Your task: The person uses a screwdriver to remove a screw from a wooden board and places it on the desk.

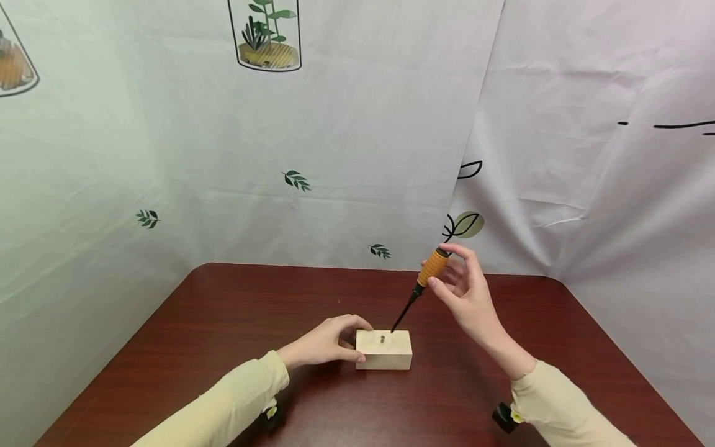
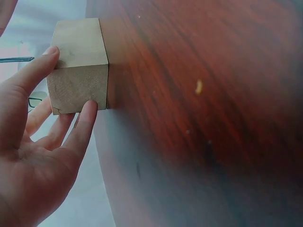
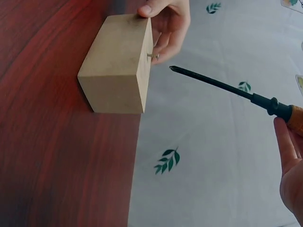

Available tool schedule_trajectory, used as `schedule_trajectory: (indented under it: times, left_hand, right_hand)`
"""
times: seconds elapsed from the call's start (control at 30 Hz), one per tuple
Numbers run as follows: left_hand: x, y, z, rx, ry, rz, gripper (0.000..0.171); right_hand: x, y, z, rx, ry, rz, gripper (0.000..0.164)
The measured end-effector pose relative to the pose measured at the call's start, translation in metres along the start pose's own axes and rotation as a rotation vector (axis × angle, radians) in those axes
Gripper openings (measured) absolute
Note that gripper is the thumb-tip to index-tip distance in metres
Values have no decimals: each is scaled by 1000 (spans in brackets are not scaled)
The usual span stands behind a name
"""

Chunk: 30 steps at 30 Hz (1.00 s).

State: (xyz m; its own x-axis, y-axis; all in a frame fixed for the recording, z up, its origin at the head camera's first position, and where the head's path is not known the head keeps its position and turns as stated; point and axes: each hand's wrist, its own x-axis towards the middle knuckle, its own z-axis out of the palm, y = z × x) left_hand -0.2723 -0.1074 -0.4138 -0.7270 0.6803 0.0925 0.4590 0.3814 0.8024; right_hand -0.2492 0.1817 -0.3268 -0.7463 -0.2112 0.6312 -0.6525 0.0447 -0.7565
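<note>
The left hand holds the block at its left end, thumb on the near face and one fingertip against the end face; the grip spans the block's depth. The block rests lengthwise, left to right, on the table, just short of the table's middle line on neither long edge. A screw stands in its top face, part of the shank exposed beneath the head. The right hand grips the screwdriver by its orange handle, thumb at the side and index finger at the butt, the grip narrow. The black shaft slants down to the left; in the right wrist view, its tip is apart from both screw and block. Pale sleeves cover the forearms. Behind the table hangs a white cloth printed with green leaves
</note>
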Motion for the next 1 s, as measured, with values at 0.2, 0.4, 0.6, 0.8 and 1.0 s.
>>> schedule_trajectory:
  times: [0.2,0.4,0.6,0.8,1.0]
  left_hand:
    - [-4,2,1,-13,1,-26,47]
    - [-7,2,2,-35,0,-22,47]
    - [-8,2,2,-42,1,-18,47]
    - [-9,1,2,-51,-3,-21,47]
    - [-11,1,1,-67,-3,-26,47]
  right_hand:
    - [-2,1,10,11,-14,-13,59]
    - [-3,1,15,10,-29,-36,59]
    - [-4,1,17,8,-44,-46,57]
    - [-6,3,19,0,-52,-58,56]
    - [-5,3,24,-53,2,-43,57]
